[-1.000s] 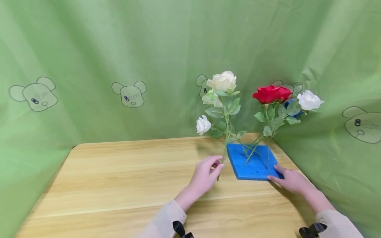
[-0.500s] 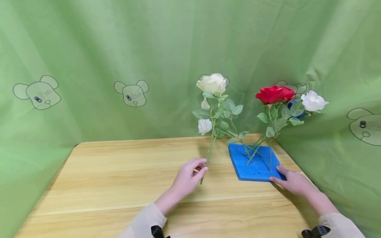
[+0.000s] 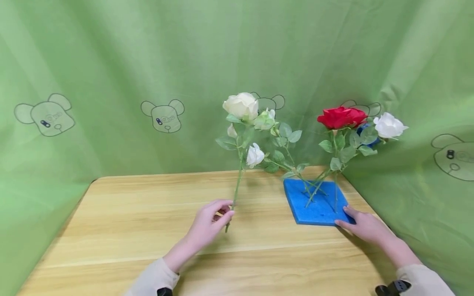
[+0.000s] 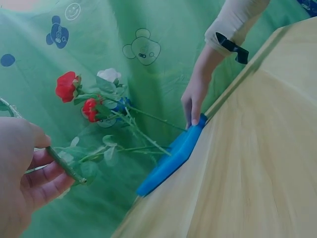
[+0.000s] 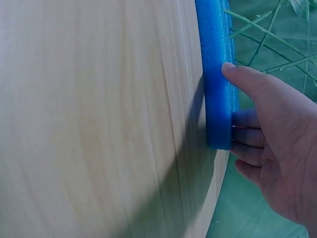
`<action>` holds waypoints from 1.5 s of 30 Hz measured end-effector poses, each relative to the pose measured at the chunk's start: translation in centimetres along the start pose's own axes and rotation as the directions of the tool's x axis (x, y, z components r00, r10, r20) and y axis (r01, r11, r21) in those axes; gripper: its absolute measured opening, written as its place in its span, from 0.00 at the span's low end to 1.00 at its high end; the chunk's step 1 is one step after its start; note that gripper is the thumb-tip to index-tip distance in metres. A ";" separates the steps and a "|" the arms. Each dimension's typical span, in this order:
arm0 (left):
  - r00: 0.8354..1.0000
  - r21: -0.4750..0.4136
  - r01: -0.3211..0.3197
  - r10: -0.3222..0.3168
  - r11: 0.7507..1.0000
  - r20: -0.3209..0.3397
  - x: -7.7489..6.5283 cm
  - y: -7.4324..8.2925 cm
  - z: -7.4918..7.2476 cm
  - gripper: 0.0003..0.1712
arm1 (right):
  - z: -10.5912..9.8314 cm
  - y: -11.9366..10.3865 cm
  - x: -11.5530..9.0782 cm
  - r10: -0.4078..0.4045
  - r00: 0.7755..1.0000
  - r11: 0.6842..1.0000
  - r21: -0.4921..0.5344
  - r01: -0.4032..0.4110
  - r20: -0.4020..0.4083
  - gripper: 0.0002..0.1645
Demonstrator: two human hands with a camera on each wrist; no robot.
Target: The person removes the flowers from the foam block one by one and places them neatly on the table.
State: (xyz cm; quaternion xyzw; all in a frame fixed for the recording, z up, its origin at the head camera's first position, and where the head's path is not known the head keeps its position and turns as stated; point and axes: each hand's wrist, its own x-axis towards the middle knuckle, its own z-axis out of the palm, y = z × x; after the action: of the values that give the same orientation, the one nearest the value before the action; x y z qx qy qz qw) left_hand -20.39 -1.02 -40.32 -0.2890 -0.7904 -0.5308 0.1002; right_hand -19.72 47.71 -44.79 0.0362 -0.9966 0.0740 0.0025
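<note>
My left hand (image 3: 209, 222) pinches the lower stem of a cream rose (image 3: 241, 106) between thumb and fingers, holding it nearly upright above the table. In the left wrist view the cut stem end (image 4: 79, 179) pokes out past the fingers. My right hand (image 3: 366, 227) grips the near right corner of a blue foam board (image 3: 314, 216), thumb on the front edge and fingers along the side. Stuck in the foam are red roses (image 3: 342, 117), a white rose (image 3: 389, 125), a partly hidden blue flower (image 3: 371, 142), a smaller white rose (image 3: 254, 155) and a pale green-white flower (image 3: 264, 120).
The wooden table (image 3: 148, 222) spreads to the left of the board. Green curtain (image 3: 207, 61) with printed bear heads surrounds the table at the back and sides. Stems in the foam cross and lean outward, several flowers overhanging the table's back edge.
My left hand has moved left with the cream rose, away from the foam board, uncovering the pale green-white flower behind. My right hand stays at the board's corner.
</note>
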 end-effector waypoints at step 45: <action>0.947 0.067 0.241 -0.219 0.968 -0.233 -9.6 -7.4 -14.6 0.15 | 0.1 -0.1 -0.2 -0.005 1.000 1.000 0.008 0.005 -0.028 0.49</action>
State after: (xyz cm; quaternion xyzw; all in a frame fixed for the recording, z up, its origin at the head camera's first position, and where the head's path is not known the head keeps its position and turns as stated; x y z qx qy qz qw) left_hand -18.91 -19.47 -44.47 -0.1281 -0.8265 -0.5300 0.1396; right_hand -19.55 47.57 -44.85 0.0377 -0.9961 0.0785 0.0162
